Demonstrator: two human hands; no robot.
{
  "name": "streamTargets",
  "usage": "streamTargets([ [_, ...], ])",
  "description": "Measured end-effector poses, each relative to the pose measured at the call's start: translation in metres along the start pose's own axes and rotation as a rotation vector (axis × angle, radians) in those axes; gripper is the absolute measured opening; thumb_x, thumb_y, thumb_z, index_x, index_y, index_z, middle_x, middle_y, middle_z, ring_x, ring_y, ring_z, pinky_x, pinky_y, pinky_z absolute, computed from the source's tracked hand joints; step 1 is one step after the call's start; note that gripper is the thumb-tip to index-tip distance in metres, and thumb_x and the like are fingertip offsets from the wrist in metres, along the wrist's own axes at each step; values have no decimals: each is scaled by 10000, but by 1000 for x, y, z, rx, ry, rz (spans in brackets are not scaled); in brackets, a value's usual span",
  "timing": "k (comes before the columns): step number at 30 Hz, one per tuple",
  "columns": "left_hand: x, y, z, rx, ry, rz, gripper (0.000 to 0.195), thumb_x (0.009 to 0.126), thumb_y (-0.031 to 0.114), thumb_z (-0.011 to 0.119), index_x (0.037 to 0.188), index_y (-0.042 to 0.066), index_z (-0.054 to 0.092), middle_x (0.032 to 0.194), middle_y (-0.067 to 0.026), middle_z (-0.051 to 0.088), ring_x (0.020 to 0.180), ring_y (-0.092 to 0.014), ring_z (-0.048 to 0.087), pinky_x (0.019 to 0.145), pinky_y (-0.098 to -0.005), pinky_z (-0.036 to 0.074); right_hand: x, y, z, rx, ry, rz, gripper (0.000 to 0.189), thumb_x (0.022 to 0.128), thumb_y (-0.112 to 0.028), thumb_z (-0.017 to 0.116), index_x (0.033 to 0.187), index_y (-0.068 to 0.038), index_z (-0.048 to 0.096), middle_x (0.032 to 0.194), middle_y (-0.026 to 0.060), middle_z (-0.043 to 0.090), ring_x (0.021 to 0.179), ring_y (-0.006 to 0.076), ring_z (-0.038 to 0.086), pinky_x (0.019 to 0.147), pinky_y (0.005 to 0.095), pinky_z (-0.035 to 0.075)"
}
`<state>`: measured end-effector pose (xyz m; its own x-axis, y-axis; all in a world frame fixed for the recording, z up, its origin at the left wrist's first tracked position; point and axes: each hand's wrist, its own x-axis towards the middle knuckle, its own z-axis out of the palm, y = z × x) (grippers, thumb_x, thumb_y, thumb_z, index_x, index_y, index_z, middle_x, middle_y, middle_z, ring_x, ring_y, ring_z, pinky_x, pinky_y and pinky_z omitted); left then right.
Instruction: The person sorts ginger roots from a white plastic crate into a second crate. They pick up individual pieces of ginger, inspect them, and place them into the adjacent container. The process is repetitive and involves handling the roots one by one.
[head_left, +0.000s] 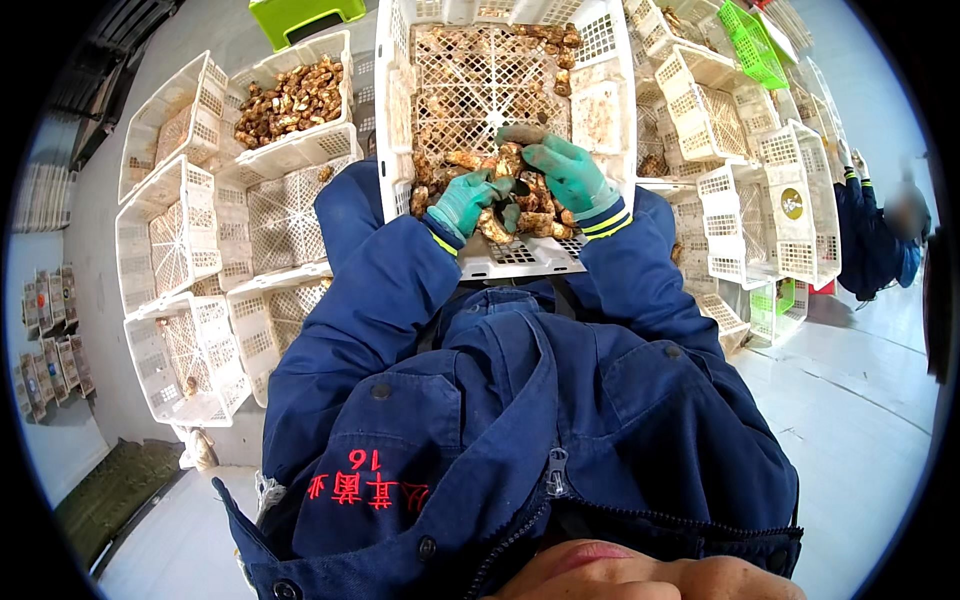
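A white plastic crate with a lattice floor stands in front of me, against my lap. Brown, knobbly mushrooms, apparently matsutake, lie heaped at its near end, with more along its far right side. My left hand, in a green glove with dark fingertips, is low over the near heap, its fingers curled by a dark object that I cannot make out. My right hand, gloved alike, reaches in from the right with its fingers stretched over the upright end of one mushroom. Whether either hand grips anything is partly hidden.
At the left, a white crate holds many mushrooms; several more white crates surround it. Further crates are stacked at the right, with a green basket behind. A green stool stands beyond. A co-worker is at the far right.
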<state>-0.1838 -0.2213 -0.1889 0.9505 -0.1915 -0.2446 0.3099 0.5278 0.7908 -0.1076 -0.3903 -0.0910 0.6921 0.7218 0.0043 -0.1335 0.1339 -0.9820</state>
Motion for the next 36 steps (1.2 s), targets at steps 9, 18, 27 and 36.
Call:
streamTargets([
  [9, 3, -8, -6, 225, 246, 42, 159, 821, 130, 683, 919, 22, 620, 813, 17, 608, 733, -54, 545, 624, -209, 422, 3, 10, 0, -118, 83, 104, 396, 910, -273, 548, 1193, 4, 556, 1156, 75, 598, 1102, 165, 520, 944, 288, 380],
  [18, -28, 51, 17, -601, -128, 34, 362, 945, 298, 478, 1158, 7, 504, 984, -160, 616, 767, -248, 633, 564, -375, 551, -14, 82, -72, -243, 394, 247, 226, 913, -196, 544, 1057, -50, 639, 809, -34, 585, 666, 43, 443, 600, 210, 387],
  [27, -21, 220, -102, -839, -3, 635, 337, 907, 318, 488, 1013, 1, 535, 960, -122, 614, 812, -236, 633, 737, -424, 558, -19, 73, -76, -414, 397, 223, 270, 934, -218, 500, 1072, -19, 617, 1021, 38, 644, 897, 69, 555, 761, 200, 435],
  [36, -20, 198, -64, -440, 372, 494, 452, 904, 350, 498, 1121, -47, 509, 1190, -221, 538, 1094, -364, 528, 974, -466, 426, -16, 44, -59, -868, 309, 114, 285, 862, -219, 541, 1109, -93, 604, 1024, 116, 650, 927, 250, 618, 809, 321, 473],
])
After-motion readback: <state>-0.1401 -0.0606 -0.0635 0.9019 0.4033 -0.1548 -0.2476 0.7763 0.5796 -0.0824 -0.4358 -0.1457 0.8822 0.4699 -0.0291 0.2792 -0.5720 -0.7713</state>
